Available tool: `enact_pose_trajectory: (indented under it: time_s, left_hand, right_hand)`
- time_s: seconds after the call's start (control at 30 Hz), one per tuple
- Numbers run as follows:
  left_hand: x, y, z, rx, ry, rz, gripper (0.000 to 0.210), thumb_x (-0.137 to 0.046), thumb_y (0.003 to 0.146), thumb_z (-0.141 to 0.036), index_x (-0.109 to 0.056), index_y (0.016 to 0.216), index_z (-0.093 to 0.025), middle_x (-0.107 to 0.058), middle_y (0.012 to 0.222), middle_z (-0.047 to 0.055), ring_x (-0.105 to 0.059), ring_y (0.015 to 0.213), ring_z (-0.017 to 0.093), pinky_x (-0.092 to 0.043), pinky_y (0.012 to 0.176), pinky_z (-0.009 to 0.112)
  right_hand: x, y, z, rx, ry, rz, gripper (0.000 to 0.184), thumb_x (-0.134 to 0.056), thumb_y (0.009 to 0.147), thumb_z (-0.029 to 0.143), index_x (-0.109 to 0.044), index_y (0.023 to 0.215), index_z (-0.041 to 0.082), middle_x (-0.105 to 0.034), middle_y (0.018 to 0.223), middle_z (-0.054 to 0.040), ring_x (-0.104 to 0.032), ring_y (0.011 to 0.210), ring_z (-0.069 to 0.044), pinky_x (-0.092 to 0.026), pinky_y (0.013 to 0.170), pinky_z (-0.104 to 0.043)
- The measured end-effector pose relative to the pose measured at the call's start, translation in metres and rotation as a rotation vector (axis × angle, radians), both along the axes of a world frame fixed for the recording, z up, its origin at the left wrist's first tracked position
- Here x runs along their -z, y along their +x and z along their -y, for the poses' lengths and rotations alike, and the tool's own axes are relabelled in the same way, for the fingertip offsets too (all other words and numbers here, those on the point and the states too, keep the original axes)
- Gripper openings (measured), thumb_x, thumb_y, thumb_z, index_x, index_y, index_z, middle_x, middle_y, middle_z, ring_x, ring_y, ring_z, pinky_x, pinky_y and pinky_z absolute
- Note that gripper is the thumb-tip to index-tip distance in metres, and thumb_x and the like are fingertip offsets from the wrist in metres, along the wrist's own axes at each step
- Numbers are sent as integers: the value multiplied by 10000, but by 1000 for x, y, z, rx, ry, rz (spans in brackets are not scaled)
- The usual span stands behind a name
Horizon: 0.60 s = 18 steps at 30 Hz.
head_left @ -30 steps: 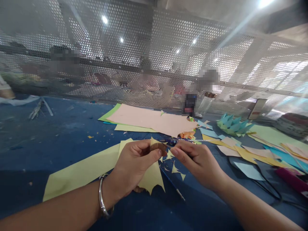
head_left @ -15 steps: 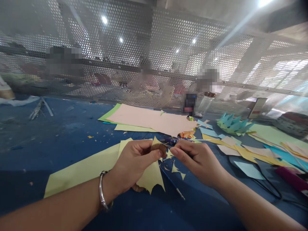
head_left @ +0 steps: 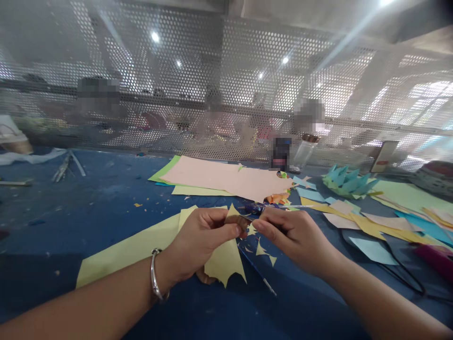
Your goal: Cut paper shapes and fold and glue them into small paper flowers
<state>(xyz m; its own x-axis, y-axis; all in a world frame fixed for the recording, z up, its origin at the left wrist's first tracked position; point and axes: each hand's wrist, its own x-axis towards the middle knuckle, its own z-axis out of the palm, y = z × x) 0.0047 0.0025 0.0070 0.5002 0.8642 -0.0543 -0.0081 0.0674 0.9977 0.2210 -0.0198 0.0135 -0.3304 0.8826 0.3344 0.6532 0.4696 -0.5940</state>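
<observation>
My left hand (head_left: pixel 201 241) is closed, pinching a small pointed piece of yellow paper (head_left: pixel 231 211) with a brown, wood-like edge (head_left: pixel 241 221) beside it. Close to that piece, my right hand (head_left: pixel 297 238) is closed in a pinch on a thin item, mostly hidden by the fingers. Under the left hand lies a yellow sheet (head_left: pixel 226 264) cut with a jagged edge, and a curved brown piece (head_left: pixel 205 277) shows beneath it. Small pointed yellow scraps (head_left: pixel 261 248) and a slim blue stick (head_left: pixel 260 274) with a pale tip rest between the hands.
Beyond the hands lie a pink sheet (head_left: pixel 226 177) and a dark-handled tool (head_left: pixel 251 208) with a thin shaft. At right are a spiky blue-green paper piece (head_left: pixel 347 182), coloured paper pieces (head_left: pixel 371 226), a black cord (head_left: pixel 399 274) and a magenta object (head_left: pixel 433 259). A perforated screen (head_left: pixel 198 71) stands behind.
The view has shifted slightly, so the table things appear a little further right. Both hands keep nearly the same pose around the small yellow piece.
</observation>
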Motion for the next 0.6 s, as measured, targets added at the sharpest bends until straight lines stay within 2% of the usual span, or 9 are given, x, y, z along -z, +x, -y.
enact_pose_trajectory:
  time_s: [0.3,0.6]
  left_hand:
    - [0,0,-5,14,61,-11,93,-708,797,-249,-744,773,-167,-637,664,-21,-534,562,70,-394,528,199]
    - [2,-3,-7,49,53,16,79,-687,793,-195,-749,747,-174,-627,649,-35,-508,542,52,-373,515,183]
  right_hand:
    - [1,1,-2,-6,7,10,454,-481,976,506,-429,645,200,-359,590,51,-314,536,-89,-271,504,-267]
    - [4,1,-2,-18,18,32,451,-472,985,496,-429,649,198,-361,597,49,-322,547,-91,-274,512,-262]
